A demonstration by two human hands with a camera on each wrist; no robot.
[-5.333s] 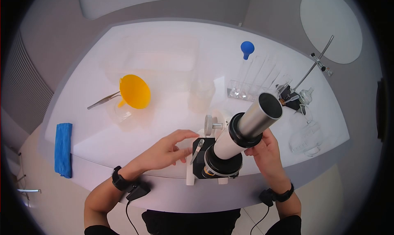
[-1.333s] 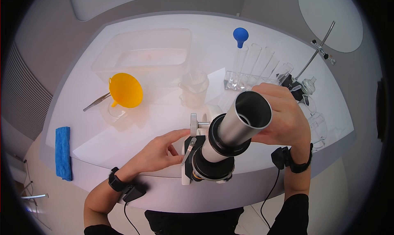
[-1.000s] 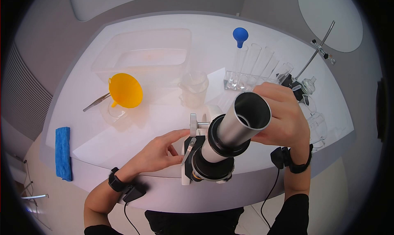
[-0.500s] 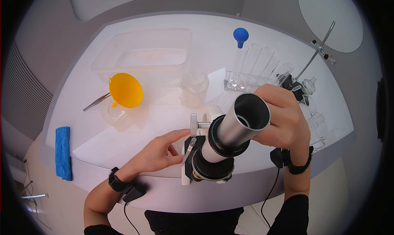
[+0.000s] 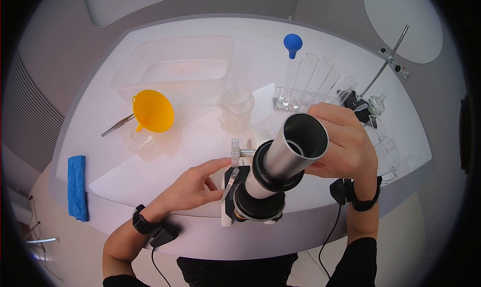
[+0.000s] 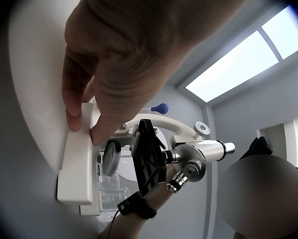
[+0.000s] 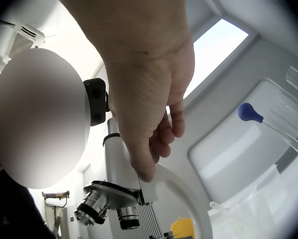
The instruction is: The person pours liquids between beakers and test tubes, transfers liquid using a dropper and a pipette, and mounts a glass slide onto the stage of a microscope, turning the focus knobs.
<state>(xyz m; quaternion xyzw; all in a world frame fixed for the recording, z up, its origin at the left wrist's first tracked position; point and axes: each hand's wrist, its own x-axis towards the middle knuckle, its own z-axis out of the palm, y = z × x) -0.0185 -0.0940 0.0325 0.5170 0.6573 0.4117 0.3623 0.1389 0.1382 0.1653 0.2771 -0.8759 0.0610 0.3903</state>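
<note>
In the head view a white and black microscope (image 5: 259,184) stands at the table's near edge, its silver eyepiece tube (image 5: 288,149) pointing up and right. My left hand (image 5: 189,188) is at its left side; the left wrist view shows the hand (image 6: 121,74) gripping the white base (image 6: 77,169), thumb and fingers on either side, below the black stage (image 6: 150,157). My right hand (image 5: 346,142) reaches around behind the tube's right side. In the right wrist view its curled fingers and thumb (image 7: 143,167) hold the microscope's upper part, above the objectives (image 7: 91,206); the part between them is hidden.
Behind stand a clear beaker (image 5: 238,111), a clear tub (image 5: 175,61) and a test tube rack (image 5: 300,99) with a blue bulb (image 5: 293,43). Right: glassware (image 5: 388,157), a metal stand (image 5: 383,66). Left: a yellow funnel (image 5: 153,110), tweezers (image 5: 118,124), a blue cloth (image 5: 76,187).
Compared with the oldest frame, my right hand has moved from low beside the tube up to the microscope's upper part, and the head view has shifted. Over the last second both hands stay almost still.
</note>
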